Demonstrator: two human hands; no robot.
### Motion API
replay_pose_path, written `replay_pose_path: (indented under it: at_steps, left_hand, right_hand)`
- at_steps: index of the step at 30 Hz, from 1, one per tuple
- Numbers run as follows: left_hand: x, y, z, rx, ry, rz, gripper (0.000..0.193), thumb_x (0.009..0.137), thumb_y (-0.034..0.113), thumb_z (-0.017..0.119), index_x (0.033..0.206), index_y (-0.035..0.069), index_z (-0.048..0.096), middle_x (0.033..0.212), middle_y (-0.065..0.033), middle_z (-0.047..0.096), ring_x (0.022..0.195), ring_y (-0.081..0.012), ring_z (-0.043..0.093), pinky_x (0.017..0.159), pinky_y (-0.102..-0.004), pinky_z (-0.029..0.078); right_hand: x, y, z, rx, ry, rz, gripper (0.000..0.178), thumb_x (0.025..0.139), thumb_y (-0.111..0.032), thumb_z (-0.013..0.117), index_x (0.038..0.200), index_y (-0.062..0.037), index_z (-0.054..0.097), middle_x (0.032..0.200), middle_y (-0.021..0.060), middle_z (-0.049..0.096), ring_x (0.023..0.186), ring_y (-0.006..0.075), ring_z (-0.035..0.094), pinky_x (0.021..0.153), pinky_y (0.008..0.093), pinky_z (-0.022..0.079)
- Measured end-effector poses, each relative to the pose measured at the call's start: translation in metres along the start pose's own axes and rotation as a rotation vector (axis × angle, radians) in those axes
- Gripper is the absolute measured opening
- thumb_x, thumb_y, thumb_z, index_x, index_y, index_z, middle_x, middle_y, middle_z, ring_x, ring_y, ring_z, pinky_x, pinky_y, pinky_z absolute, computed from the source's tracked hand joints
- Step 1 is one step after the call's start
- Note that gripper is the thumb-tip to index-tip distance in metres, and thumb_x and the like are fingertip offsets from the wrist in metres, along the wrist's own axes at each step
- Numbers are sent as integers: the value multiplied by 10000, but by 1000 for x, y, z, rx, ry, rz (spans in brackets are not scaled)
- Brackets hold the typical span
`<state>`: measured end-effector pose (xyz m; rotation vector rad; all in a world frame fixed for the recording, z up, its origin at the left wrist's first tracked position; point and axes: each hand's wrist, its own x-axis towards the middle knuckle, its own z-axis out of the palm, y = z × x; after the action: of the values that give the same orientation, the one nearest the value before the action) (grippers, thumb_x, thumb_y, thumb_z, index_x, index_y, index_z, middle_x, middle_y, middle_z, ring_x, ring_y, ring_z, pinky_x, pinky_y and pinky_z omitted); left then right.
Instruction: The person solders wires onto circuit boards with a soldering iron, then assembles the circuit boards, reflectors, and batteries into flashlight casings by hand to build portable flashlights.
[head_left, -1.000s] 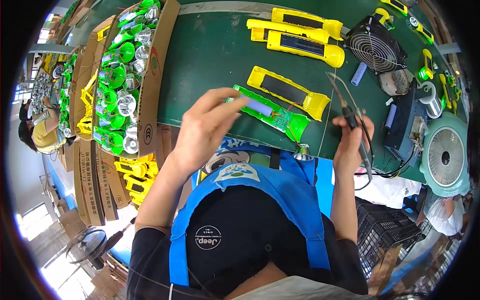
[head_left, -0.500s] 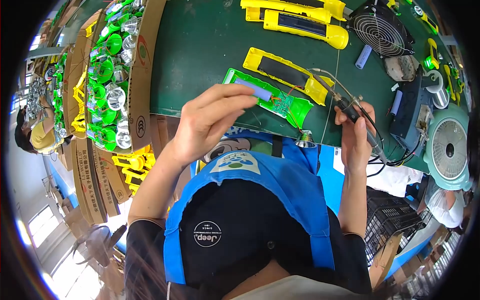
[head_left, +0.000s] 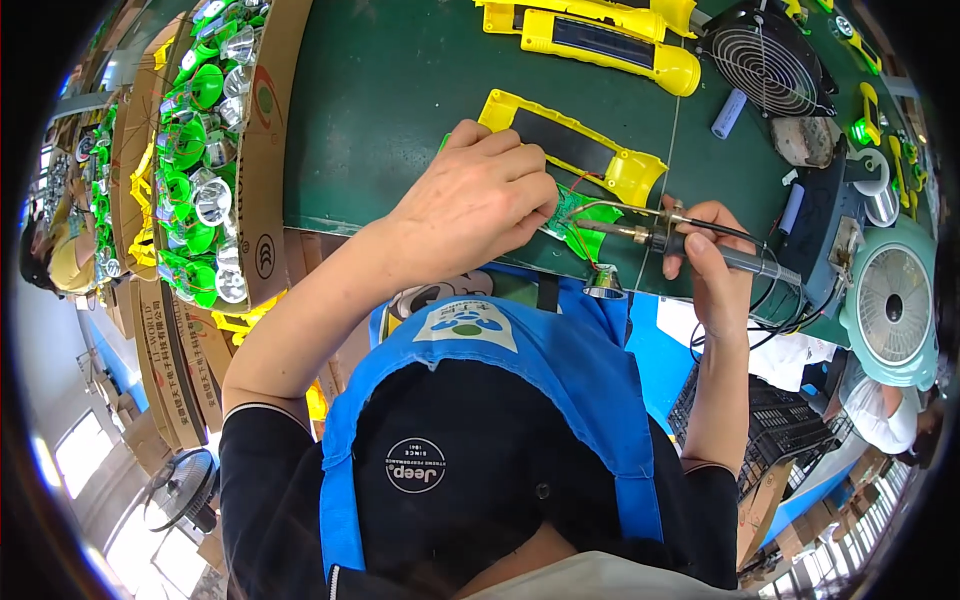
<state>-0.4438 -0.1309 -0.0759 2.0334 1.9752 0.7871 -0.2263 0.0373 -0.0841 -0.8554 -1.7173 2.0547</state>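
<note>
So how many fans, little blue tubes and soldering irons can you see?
Fans: 3: black fan, pale teal fan, floor fan
Blue tubes: 2: upper blue tube, lower blue tube
Soldering irons: 1: soldering iron, held in the right hand
Total: 6
</note>
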Motion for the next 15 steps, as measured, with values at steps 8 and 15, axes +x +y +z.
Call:
replay_pose_path:
  at_steps: [8, 15]
  left_hand:
    - [-1, -1, 1, -42, 19, -4, 173, 697, 51, 691, 786, 103, 552, 773, -28, 532, 796, -225, 548, 769, -360, 405]
    - [-7, -4, 2, -25, 36, 6, 185, 689, 39, 695, 786, 95, 549, 771, -35, 533, 787, -230, 550, 770, -367, 416]
  right_hand:
    - [3, -4, -2, -113, -123, -21, 206, 827, -175, 661, 892, -3, 568, 646, 35, 631, 592, 96, 622, 1111, 378, 294]
    - [1, -1, 5, -144, -125, -53, 158, 811, -113, 665, 889, -13, 570, 655, 33, 642, 606, 102, 635, 1143, 434, 240]
